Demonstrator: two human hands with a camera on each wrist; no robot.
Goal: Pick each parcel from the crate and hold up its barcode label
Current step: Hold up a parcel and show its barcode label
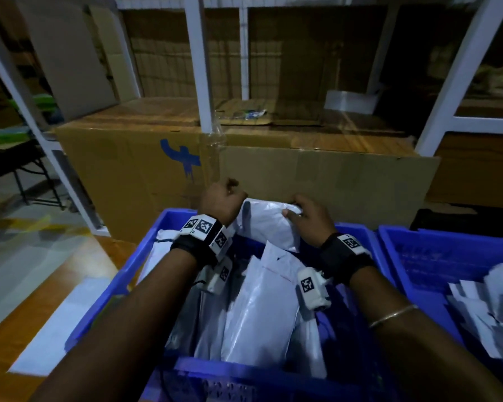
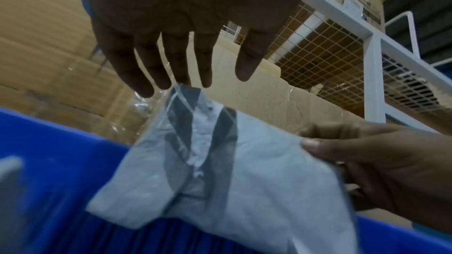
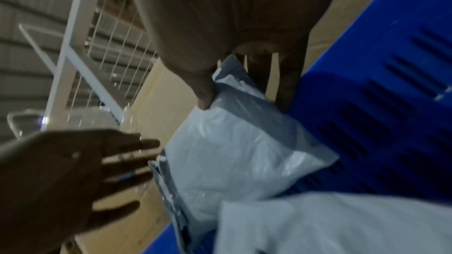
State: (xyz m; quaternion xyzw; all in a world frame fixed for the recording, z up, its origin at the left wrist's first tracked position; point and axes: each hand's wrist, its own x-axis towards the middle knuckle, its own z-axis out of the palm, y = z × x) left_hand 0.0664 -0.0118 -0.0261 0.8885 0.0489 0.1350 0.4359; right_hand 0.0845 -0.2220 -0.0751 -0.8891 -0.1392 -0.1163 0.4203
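The right hand (image 1: 308, 219) pinched the top edge of a white parcel (image 1: 269, 224), thumb on the near face and fingers curled over behind it, at the far end of the blue crate (image 1: 145, 256). The parcel stood roughly upright above the crate's far wall, its lower part still down among the other white parcels (image 1: 259, 314), and its gripped corner pointed up and away from the person; its long axis could not be told with its lower part hidden. The left hand (image 2: 186, 32) was spread, fingers straight and slightly apart, holding nothing, just beside the parcel's left upper corner (whether a fingertip touched the plastic could not be told). In the left wrist view the parcel's near face showed dark folded seams and no readable label. Behind the crate stood a cardboard box (image 1: 134, 166), and a second blue crate (image 1: 436, 256) sat to the right.
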